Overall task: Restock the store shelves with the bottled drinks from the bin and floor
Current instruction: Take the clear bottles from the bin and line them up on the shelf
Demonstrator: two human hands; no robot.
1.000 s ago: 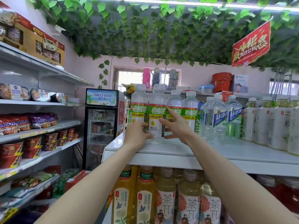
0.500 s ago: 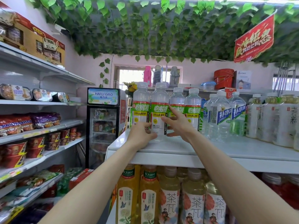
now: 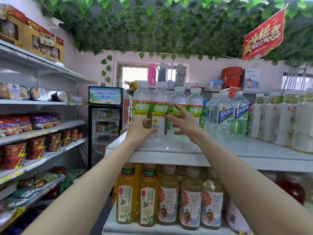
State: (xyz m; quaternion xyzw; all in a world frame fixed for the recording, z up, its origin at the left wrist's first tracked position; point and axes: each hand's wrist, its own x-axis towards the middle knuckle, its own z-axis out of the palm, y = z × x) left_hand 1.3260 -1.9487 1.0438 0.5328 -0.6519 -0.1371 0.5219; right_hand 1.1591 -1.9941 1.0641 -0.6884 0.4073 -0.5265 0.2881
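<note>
Clear bottle [image 3: 160, 116] with a green-and-white label, upright on the white top shelf [image 3: 237, 150], near its front left corner. Second from the left in a row with three matching bottles [image 3: 195, 106], touching or almost touching its neighbours on both sides. Held low on its left side by the left hand [image 3: 140, 131], thumb and fingers curled round the lower label. Right hand [image 3: 184, 122] just to the right of the bottle, fingers straight and spread, gripping nothing. Forefinger lying across the label of the third bottle in the row; thumb close to the held bottle's right side, contact there impossible to tell. Both bare forearms reaching up from the bottom edge of the view.

Further right on the same shelf, clear water bottles [image 3: 221, 114] with blue-and-white labels, then a group of milky white bottles [image 3: 286, 119] out to the right edge. On the shelf below, yellow tea bottles [image 3: 127, 195] at the left and paler tea bottles [image 3: 169, 197] with flower labels beside them.

Behind and left of the shelf, a glass-door fridge [image 3: 105, 116] with a lit blue sign. Along the left wall, shelves of red noodle bowls [image 3: 15, 153] and snack packets. Overhead, green leaf garlands [image 3: 152, 22] across the ceiling and a red hanging sign [image 3: 264, 34] at the upper right.
</note>
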